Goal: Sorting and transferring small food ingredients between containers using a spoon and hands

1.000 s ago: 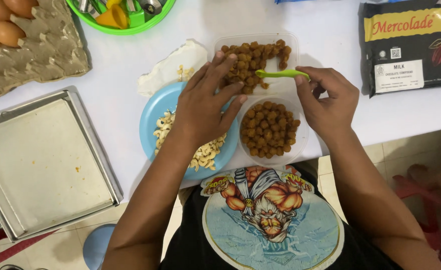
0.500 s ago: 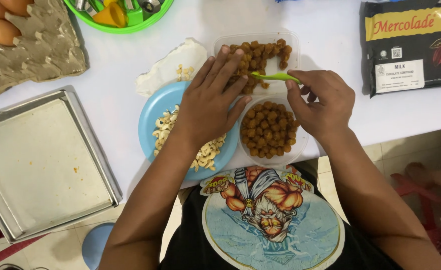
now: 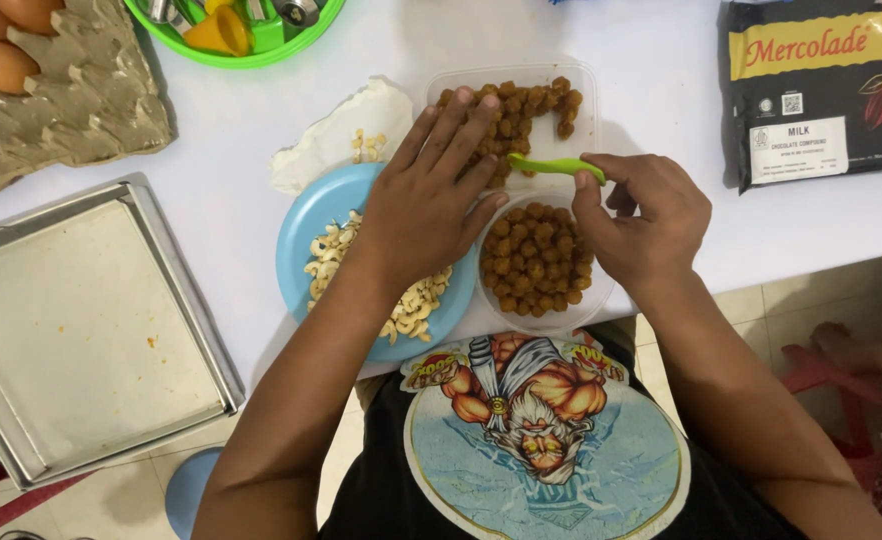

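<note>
Right hand [image 3: 651, 225] pinches a green spoon [image 3: 551, 166] over the round bowl of brown balls [image 3: 538, 262]; left hand [image 3: 423, 205] lies open, fingers spread, across the clear tray of balls [image 3: 561, 90] and blue plate of cashews [image 3: 306, 225]. White surface [image 3: 661, 80] all around, metal baking tray [image 3: 71, 330] off left, tiled floor [image 3: 801, 310] below.

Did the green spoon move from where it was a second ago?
Yes. The green spoon, held in the right hand, slid left and nearer the round bowl; its tip now reaches further over the clear tray.
</note>
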